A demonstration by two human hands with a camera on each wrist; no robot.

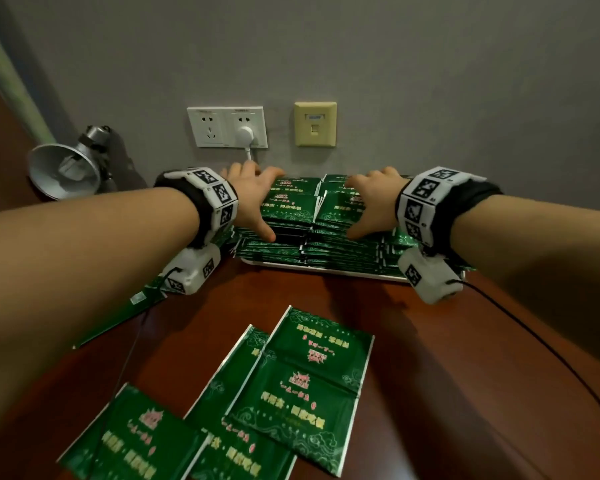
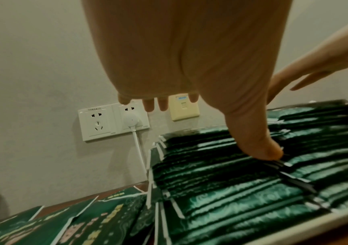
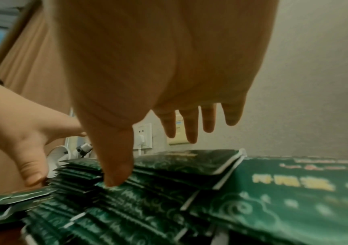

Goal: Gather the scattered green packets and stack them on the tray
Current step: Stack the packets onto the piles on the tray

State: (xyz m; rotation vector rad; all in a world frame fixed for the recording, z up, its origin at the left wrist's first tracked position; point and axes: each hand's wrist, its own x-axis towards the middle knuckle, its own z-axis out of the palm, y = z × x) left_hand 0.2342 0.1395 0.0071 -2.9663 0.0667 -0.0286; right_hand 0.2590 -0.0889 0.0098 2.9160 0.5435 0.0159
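Two tall stacks of green packets, the left stack [image 1: 288, 206] and the right stack [image 1: 340, 211], fill the white tray [image 1: 326, 270] by the wall. My left hand [image 1: 253, 199] spreads over the left stack, fingers straight, thumb tip on its front edge [image 2: 259, 147]. My right hand [image 1: 374, 202] hovers the same way over the right stack, thumb touching the packet edges [image 3: 116, 179]. Neither hand holds a packet. Loose green packets [image 1: 312, 386] lie overlapped on the near table, and more [image 1: 146, 299] lie under my left forearm.
A silver desk lamp [image 1: 63, 168] stands left of the tray. On the wall behind are a white socket plate [image 1: 208, 126] with a white plug [image 1: 245, 135] and a beige data socket [image 1: 315, 124]. A black cable [image 1: 534, 334] trails across the brown wooden table [image 1: 430, 341].
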